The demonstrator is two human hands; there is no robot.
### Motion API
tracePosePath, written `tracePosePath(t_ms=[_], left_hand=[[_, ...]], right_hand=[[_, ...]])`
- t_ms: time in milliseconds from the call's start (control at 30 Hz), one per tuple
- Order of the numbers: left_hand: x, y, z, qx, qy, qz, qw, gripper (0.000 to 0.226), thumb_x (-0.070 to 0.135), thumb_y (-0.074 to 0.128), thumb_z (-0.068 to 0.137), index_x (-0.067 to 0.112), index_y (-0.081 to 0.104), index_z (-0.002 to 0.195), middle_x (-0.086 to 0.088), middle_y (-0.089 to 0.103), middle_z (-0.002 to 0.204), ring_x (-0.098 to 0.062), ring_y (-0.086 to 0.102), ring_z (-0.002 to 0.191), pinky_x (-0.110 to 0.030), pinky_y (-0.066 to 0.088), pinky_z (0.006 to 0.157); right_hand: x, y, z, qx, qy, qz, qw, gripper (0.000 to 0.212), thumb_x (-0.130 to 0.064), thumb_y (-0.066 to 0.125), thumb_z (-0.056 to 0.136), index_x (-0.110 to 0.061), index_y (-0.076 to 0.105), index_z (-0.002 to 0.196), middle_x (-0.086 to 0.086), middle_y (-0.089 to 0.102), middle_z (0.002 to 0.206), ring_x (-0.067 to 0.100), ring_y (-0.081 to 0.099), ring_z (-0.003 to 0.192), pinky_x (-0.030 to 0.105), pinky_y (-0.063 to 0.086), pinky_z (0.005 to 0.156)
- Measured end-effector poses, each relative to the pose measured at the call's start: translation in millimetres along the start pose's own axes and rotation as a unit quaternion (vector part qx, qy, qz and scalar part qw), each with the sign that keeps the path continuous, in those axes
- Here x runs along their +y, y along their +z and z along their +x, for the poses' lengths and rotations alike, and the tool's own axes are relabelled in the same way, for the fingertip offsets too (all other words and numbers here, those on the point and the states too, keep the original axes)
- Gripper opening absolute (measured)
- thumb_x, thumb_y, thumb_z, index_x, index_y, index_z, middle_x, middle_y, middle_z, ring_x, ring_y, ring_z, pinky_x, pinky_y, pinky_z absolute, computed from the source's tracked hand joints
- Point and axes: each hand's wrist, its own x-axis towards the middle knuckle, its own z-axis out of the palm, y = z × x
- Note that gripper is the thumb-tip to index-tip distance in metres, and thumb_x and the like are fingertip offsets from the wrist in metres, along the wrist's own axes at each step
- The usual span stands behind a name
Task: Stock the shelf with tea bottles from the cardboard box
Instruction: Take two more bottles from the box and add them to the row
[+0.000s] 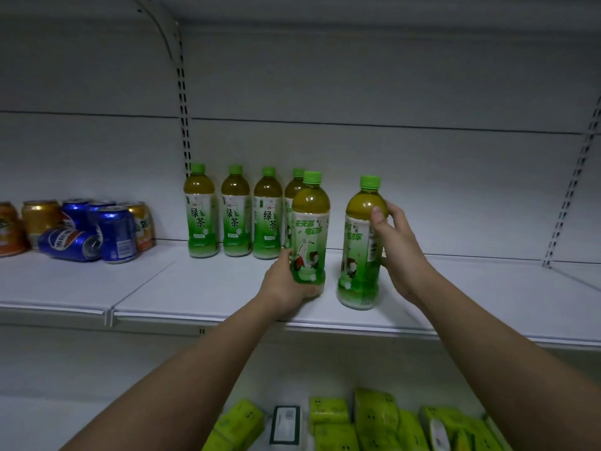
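nearest, on the lower shelf: lime-green plastic packets (328, 424) heaped in a row, with a small white-and-dark box (285, 424) among them. above these, two bare forearms reaching up to the white metal shelf (195, 288).

left hand (289, 283) cupped low around the base of a clear green-capped plastic tea bottle (309, 229), fingers (312, 291) curled under its bottom edge and gripping it. bottle upright; whether lifted or resting on the shelf cannot be told. probably held low so as to slide it back into line. just behind it, a row of four matching green tea bottles (234, 211) standing against the back panel, labels forward, the fourth partly hidden.

right hand (395, 252) wrapped around the side of a second green-capped tea bottle (361, 245), thumb pressed on its shoulder, fingers closed behind it. this bottle standing near the front edge, apart from the row, likely steadied while awaiting its place to the right.

further left on the same shelf, well apart: a cluster of blue, gold and orange drink cans (84, 229), one blue can lying on its side.

cardboard box not in view. stocking judged partway done, with room left to the right.
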Motion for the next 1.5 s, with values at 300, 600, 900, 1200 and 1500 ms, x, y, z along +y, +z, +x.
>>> tracePosePath(t_ms=[300, 600, 900, 1200, 1500], left_hand=[[8, 4, -10, 0.061, -0.012, 0.080, 0.995, 0.067, 0.026, 0.087, 0.065, 0.018, 0.053, 0.122, -0.002, 0.064, 0.124, -0.023, 0.061, 0.112, -0.032, 0.048, 0.096], [2, 30, 26, 0.095, -0.002, 0.109, 0.989, 0.053, 0.030, 0.085, 0.068, 0.016, 0.057, 0.112, -0.003, 0.068, 0.116, -0.027, 0.064, 0.106, -0.036, 0.051, 0.091], [-2, 54, 72, 0.107, -0.007, 0.164, 0.981, 0.050, 0.034, 0.081, 0.074, 0.012, 0.055, 0.111, -0.008, 0.065, 0.115, -0.031, 0.062, 0.106, -0.040, 0.052, 0.088], [-5, 65, 106, 0.120, -0.018, 0.168, 0.978, 0.051, 0.031, 0.080, 0.075, 0.010, 0.053, 0.113, -0.009, 0.063, 0.116, -0.030, 0.060, 0.109, -0.040, 0.049, 0.088], [-10, 65, 106, 0.152, 0.020, 0.154, 0.976, 0.064, 0.036, 0.082, 0.071, 0.011, 0.050, 0.120, -0.008, 0.048, 0.123, -0.028, 0.055, 0.112, -0.039, 0.047, 0.093]], right_hand=[[32, -5, -31, 0.042, 0.058, -0.272, 0.960, 0.069, -0.026, 0.083, 0.072, -0.017, 0.038, 0.124, 0.006, 0.056, 0.124, 0.025, 0.059, 0.109, 0.043, 0.053, 0.094], [56, -13, 7, 0.067, 0.027, -0.318, 0.945, 0.043, -0.023, 0.069, 0.087, -0.012, 0.046, 0.122, 0.009, 0.062, 0.124, 0.029, 0.062, 0.108, 0.046, 0.053, 0.092], [77, -8, 57, 0.068, 0.034, -0.342, 0.936, 0.046, -0.025, 0.066, 0.089, -0.011, 0.044, 0.127, 0.009, 0.061, 0.128, 0.030, 0.060, 0.111, 0.043, 0.050, 0.092], [92, -6, 88, 0.072, 0.035, -0.347, 0.935, 0.047, -0.028, 0.067, 0.089, -0.013, 0.044, 0.127, 0.008, 0.061, 0.126, 0.029, 0.061, 0.110, 0.048, 0.050, 0.094], [110, -2, 92, 0.089, -0.011, -0.263, 0.961, 0.045, -0.021, 0.064, 0.091, -0.012, 0.047, 0.132, 0.003, 0.060, 0.125, 0.014, 0.054, 0.104, 0.027, 0.042, 0.087]])
